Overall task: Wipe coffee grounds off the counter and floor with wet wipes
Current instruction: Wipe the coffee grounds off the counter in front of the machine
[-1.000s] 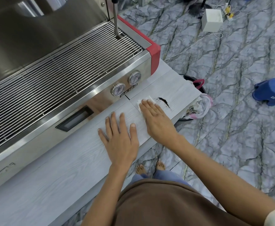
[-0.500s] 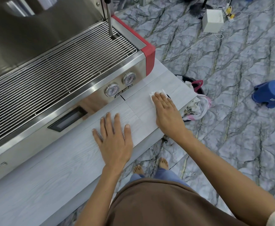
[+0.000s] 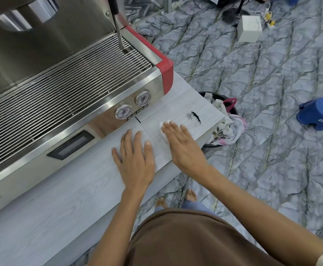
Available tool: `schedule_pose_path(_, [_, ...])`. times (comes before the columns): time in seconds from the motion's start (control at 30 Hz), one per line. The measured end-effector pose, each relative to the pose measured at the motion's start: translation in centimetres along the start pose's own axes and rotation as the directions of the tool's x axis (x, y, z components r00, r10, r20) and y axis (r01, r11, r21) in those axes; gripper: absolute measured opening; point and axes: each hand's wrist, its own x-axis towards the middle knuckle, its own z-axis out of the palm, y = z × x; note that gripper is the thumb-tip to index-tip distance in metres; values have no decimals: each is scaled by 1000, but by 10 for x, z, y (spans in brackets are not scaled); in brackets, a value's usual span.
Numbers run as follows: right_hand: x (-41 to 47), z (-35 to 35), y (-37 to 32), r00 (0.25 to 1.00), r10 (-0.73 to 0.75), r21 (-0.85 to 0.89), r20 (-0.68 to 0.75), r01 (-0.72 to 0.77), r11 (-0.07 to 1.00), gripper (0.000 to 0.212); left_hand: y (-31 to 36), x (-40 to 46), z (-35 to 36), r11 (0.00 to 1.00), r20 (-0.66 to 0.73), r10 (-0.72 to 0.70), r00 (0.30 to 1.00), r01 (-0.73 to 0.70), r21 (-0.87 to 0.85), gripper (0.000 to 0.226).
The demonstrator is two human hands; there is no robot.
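Counter [image 3: 64, 204] bears smeared black coffee grounds [image 3: 194, 117].

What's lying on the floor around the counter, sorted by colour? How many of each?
Blue: 1, the stool
White: 1, the box
Black: 1, the waste bin stuffed with rubbish, beside the counter end
Total: 3, leaving out the cables and the cut-off things at the top edge.
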Motion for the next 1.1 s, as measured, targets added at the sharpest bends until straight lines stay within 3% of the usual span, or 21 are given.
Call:
schedule_pose_path(0.13, [-13,13,-5,996,-53,-25,66,55,998,50,8,9,0,998,-29,-12,1000,10,-61,64])
schedule_pose_path(0.43, [-15,4,12,990,-69,-28,119,73,997,47,9,12,8,998,-16,30,999,-29,55,61])
schedule_pose_path(1.1, [18,-31,79,997,34,-37,63,-32,999,42,8,12,12,995,-27,38,999,-35,95,55])
